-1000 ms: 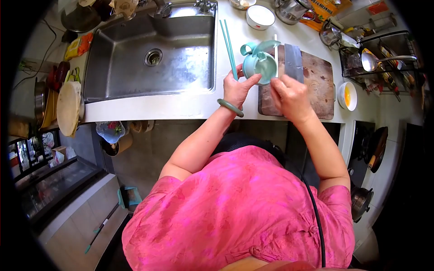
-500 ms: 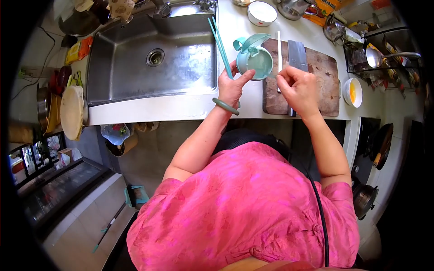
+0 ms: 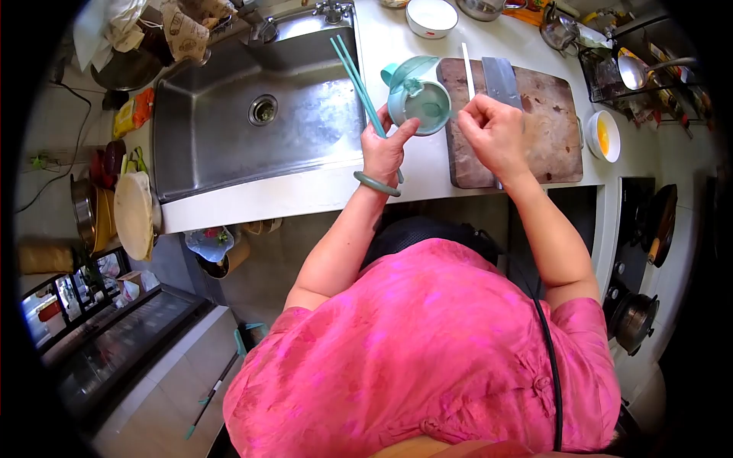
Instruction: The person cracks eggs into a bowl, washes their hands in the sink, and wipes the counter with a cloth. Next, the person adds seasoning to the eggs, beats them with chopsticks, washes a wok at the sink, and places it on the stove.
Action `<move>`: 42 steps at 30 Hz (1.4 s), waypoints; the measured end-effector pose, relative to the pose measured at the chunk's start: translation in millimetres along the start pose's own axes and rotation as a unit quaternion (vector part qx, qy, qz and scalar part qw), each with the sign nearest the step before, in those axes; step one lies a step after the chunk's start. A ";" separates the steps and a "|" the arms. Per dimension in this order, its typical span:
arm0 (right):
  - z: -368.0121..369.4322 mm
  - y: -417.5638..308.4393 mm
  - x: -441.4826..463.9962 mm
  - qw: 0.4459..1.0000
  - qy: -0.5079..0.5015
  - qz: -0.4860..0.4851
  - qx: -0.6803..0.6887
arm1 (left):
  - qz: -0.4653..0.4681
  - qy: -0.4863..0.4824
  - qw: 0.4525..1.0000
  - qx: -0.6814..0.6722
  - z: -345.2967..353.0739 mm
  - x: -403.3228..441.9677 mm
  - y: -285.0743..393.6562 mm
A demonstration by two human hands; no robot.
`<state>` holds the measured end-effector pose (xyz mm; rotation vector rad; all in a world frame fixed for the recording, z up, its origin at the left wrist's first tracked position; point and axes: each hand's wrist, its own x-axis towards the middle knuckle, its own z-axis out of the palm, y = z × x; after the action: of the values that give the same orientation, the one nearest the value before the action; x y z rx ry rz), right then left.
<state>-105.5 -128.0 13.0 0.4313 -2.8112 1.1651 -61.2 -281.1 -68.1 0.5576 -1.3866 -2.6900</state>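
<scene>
My left hand holds a pale green cup by its side, tilted so its inside shows, with the lid flipped up. Two green chopsticks are also in that hand, pointing over the sink's right edge. A bangle circles the wrist. Right of the cup, my right hand is closed over the left part of a wooden cutting board; what its fingers pinch, if anything, is too small to see. A white stick and a cleaver lie on the board, partly behind that hand.
A steel sink lies to the left. Behind the cup stands a white bowl. Right of the board is a small bowl with yellow liquid. A black rack with a ladle stands at the far right.
The view has shifted. My right hand has moved away from the cup's rim, and a gap has opened between them. The cup and chopsticks remain in my left hand.
</scene>
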 end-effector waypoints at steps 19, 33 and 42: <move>6.0 10.2 -22.0 0.997 0.012 0.028 0.067 | 0.095 -0.020 0.990 0.098 1.2 0.0 -11.1; -39.5 83.8 -31.9 0.832 0.033 0.266 0.486 | 0.010 -0.008 0.998 0.054 73.1 -2.9 -32.6; -124.1 150.9 -42.9 0.895 0.109 0.196 0.386 | -0.056 -0.051 0.994 0.082 180.4 -7.0 -78.7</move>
<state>-112.4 70.6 -9.2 -0.2555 -2.1843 2.2394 -108.6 -93.1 -33.5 0.5298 -1.6630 -2.7425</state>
